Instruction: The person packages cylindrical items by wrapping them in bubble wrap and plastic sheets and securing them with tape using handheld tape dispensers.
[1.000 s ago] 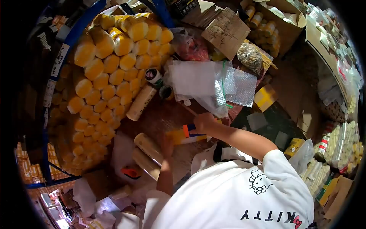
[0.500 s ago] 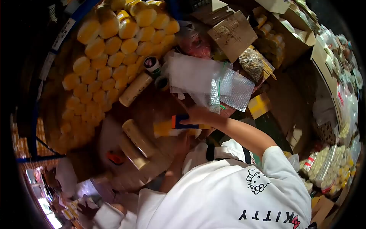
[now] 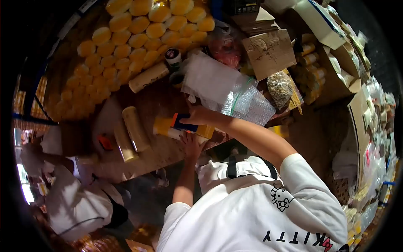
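Observation:
My right hand is closed around a dark blue and orange tool, held against the top of a yellow and pale wrapped package. At the package's near side is my left hand, its fingers spread and touching the wrapping just below the tool. The package lies on a brown table. To its left, two clear-wrapped pale rolls lie side by side, near a small orange and black object. Part of the tool's underside is hidden.
Beyond my hands are plastic and bubble-wrap bags, a wrapped roll and dark jars. Yellow-ended packages are stacked at the upper left. Flat cardboard and boxes stand at the upper right. A person in white is at the lower left.
My left hand has shifted from the package's left end to its near side, below the tool. The view has turned, bringing the other person in white further into sight.

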